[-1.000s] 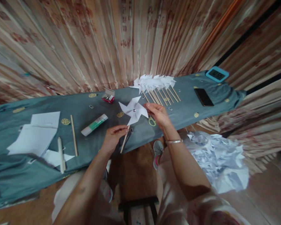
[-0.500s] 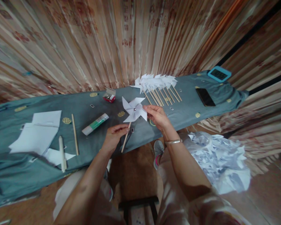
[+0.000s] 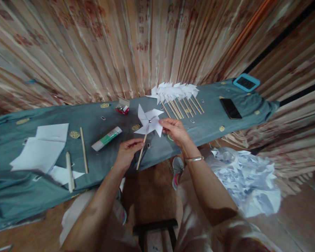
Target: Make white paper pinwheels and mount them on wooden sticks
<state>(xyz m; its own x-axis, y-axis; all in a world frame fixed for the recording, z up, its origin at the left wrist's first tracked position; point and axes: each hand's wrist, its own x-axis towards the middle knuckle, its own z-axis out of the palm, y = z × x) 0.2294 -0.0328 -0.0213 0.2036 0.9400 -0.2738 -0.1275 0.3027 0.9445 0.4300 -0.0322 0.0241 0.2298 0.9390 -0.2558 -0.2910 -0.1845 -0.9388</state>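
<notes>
A white paper pinwheel (image 3: 147, 127) with a shiny pin at its centre is held up over the near part of the table. My left hand (image 3: 127, 150) pinches its thin wooden stick (image 3: 140, 157) between thumb and fingers, below the paper blades. At the right side of the wheel, my right hand (image 3: 174, 130) has its fingertips closed at the edge of a blade. Behind it, several finished pinwheels (image 3: 175, 91) lie in an overlapping row, sticks towards me. A small red box (image 3: 123, 110) of metal pins stands open to the left of them.
On the green tablecloth (image 3: 86, 112) lie a green-and-white tube (image 3: 106, 138), a loose stick (image 3: 84, 150), a white pen-like tool (image 3: 69, 171) and paper sheets (image 3: 47, 150). A phone (image 3: 230, 108) and blue-framed clock (image 3: 246, 82) are at right. A bag of folded paper (image 3: 246, 182) stands below.
The pinwheel's blades have turned a little about the pin, while the stick has stayed nearly still in my left hand. My right fingertips have shifted slightly left.
</notes>
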